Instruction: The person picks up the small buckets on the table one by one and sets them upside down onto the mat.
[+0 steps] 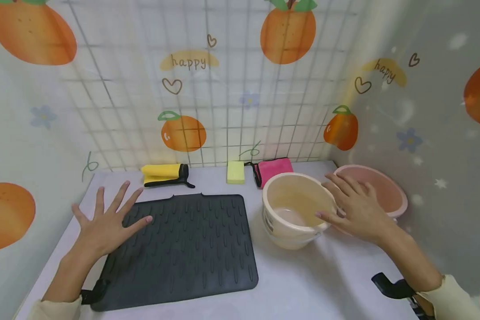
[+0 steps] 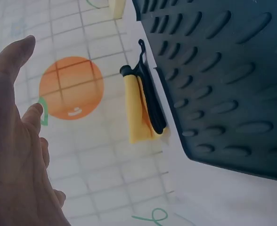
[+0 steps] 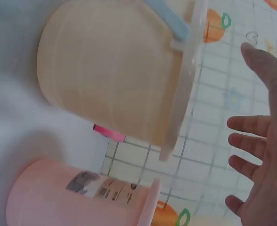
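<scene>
In the head view the left hand hangs with spread fingers over the left edge of a dark ribbed mat; it holds nothing. The right hand, fingers extended, is at the right rim of a cream bucket, in front of a pink bucket. In the right wrist view a gap shows between the right hand and the cream bucket. The left wrist view shows the left hand with nothing in it, apart from the folded yellow cloth.
Along the back of the white table lie a yellow cloth with black trim, a pale yellow block and a pink cloth with black trim. A patterned curtain over a wire grid stands behind; curtain also hangs at both sides.
</scene>
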Tool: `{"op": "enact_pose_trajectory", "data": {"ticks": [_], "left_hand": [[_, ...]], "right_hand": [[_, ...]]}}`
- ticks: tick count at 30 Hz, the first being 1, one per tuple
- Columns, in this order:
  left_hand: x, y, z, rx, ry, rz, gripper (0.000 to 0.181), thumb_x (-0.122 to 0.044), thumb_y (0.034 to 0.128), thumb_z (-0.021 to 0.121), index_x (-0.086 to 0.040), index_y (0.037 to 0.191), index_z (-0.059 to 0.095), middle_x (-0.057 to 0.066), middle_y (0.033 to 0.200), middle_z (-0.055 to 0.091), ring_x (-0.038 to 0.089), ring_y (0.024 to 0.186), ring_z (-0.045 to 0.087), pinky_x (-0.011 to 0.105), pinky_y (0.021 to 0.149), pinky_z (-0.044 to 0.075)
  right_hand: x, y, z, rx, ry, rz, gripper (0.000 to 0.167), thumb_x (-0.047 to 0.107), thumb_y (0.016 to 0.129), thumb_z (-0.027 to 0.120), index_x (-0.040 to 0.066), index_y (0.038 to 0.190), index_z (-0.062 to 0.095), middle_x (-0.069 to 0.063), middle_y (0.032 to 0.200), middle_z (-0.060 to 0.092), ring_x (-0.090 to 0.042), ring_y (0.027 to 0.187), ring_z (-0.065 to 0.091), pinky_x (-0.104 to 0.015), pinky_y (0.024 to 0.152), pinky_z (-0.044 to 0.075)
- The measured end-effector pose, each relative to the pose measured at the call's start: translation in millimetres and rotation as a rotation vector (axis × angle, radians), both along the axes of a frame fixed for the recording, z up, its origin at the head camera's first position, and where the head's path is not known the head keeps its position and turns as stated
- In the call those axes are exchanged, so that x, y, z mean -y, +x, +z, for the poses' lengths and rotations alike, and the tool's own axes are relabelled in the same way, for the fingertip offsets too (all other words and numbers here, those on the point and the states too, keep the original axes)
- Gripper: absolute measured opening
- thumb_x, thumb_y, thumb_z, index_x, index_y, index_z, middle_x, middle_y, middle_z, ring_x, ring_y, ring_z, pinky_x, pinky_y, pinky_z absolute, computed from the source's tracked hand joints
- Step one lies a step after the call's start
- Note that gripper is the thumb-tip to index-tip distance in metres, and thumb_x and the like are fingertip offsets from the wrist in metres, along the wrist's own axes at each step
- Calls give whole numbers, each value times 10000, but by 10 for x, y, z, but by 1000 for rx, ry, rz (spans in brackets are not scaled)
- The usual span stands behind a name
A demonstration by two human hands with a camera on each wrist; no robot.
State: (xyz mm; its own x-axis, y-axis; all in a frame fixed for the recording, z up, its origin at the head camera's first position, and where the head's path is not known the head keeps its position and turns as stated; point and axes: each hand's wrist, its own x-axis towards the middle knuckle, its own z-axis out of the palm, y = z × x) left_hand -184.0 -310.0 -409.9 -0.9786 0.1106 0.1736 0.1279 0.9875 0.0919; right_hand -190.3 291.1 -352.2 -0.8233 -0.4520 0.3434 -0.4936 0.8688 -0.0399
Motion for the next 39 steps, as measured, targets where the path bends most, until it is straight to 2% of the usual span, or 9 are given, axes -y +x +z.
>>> {"op": "enact_pose_trajectory", "data": {"ticks": [6, 14, 18, 22, 28, 35, 39], "left_hand": [[-78, -14, -9, 12, 33, -28, 915, -764, 896, 457, -406, 1601, -5, -38, 1658, -162, 427, 1415, -319, 693, 814, -380], [-120, -11, -57, 26, 36, -14, 920, -760, 902, 448, -363, 1612, 19, -20, 1657, -166, 435, 1416, -314, 720, 830, -358], [-105, -12, -84, 41, 28, -16, 927, -769, 897, 442, -354, 1615, 26, -18, 1657, -169, 446, 1415, -311, 739, 829, -345], [-83, -17, -107, 40, 15, -15, 922, -772, 898, 431, -369, 1610, 6, -19, 1659, -164, 456, 1417, -301, 758, 837, -327], [-90, -23, -143, 36, 20, -31, 919, -750, 902, 458, -377, 1608, 2, -29, 1660, -154, 479, 1423, -270, 765, 842, -319], [-121, -28, -146, 58, 8, -22, 910, -752, 909, 438, -362, 1611, 11, 2, 1666, -133, 503, 1427, -242, 763, 858, -313], [-131, -34, -179, 78, 8, -21, 904, -766, 907, 418, -362, 1613, 22, 35, 1672, -99, 532, 1426, -211, 748, 855, -326]], "right_hand": [[92, 54, 3, -55, -16, 62, 796, 556, 815, 752, 108, 1434, 529, -88, 1499, 452, -348, 1358, 366, -634, 988, 249], [214, 94, -35, -43, -10, 89, 772, 590, 820, 738, 131, 1417, 567, -61, 1462, 512, -301, 1331, 425, -598, 1011, 246], [240, 139, -113, -66, -34, 105, 728, 562, 792, 778, 121, 1351, 623, -65, 1376, 581, -310, 1274, 486, -574, 982, 269], [271, 154, -194, -101, -66, 156, 651, 485, 768, 827, 96, 1268, 676, -75, 1259, 642, -306, 1200, 543, -549, 943, 310], [316, 177, -270, -149, -86, 226, 559, 419, 744, 857, 67, 1154, 714, -60, 1141, 676, -271, 1120, 584, -561, 1014, 320], [385, 216, -301, -230, -88, 339, 349, 268, 715, 891, 118, 994, 745, 33, 960, 665, -193, 935, 593, -413, 831, 395], [414, 244, -325, -230, -60, 376, 302, 175, 703, 902, 115, 946, 734, 36, 913, 629, -162, 857, 584, -346, 776, 496]]}}
